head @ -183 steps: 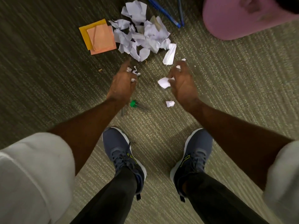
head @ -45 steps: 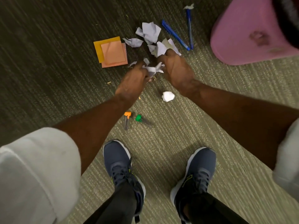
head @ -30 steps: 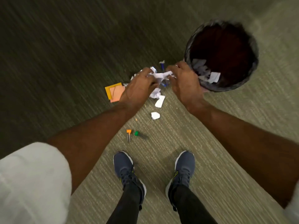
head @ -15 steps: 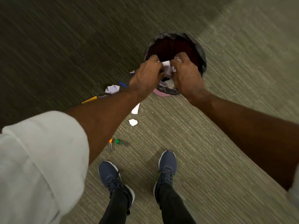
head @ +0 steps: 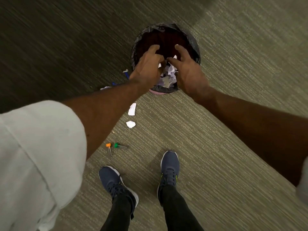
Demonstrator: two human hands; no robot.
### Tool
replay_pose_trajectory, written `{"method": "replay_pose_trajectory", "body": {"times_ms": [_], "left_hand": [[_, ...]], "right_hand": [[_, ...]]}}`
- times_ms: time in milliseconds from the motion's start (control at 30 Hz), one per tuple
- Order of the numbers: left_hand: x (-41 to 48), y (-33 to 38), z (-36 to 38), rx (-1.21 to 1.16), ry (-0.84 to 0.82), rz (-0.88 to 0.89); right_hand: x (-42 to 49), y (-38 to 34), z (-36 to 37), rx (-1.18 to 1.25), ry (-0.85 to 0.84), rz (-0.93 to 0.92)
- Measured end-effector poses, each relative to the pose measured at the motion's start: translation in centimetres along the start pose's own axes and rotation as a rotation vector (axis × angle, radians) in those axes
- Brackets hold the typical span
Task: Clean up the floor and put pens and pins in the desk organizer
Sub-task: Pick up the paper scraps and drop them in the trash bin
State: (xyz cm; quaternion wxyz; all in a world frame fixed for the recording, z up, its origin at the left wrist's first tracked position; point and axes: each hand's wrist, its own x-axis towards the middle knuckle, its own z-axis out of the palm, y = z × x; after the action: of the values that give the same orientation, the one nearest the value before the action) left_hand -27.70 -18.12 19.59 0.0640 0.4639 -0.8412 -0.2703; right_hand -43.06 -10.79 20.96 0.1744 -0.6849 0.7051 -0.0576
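Navy sneakers [head: 169, 167], black trousers [head: 176, 212], on striped olive carpet [head: 233, 147].

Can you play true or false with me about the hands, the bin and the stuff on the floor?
1. The left hand and the right hand are both over the bin. True.
2. The bin is empty. False: crumpled paper lies inside.
3. An orange pin and a green pin lie on the carpet. True.
4. No paper is on the floor. False: a long white scrap and a smaller scrap lie near the bin.
5. The person is barefoot. False: they wear dark blue shoes.
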Motion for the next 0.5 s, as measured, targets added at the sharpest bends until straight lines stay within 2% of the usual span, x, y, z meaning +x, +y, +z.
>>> {"method": "replay_pose_trajectory", "body": {"times_ms": [300,500], "left_hand": [[-3.8,-2.9,-0.6,-0.036,0.052,0.004],[-9.6,-10.0,-1.2,-0.012,0.074,-0.143]], "right_hand": [[-0.6,-1.5,2.0,0.014,-0.013,-0.076],[-2.5,-7.5,5.6,0.198,-0.002,-0.162]]}}
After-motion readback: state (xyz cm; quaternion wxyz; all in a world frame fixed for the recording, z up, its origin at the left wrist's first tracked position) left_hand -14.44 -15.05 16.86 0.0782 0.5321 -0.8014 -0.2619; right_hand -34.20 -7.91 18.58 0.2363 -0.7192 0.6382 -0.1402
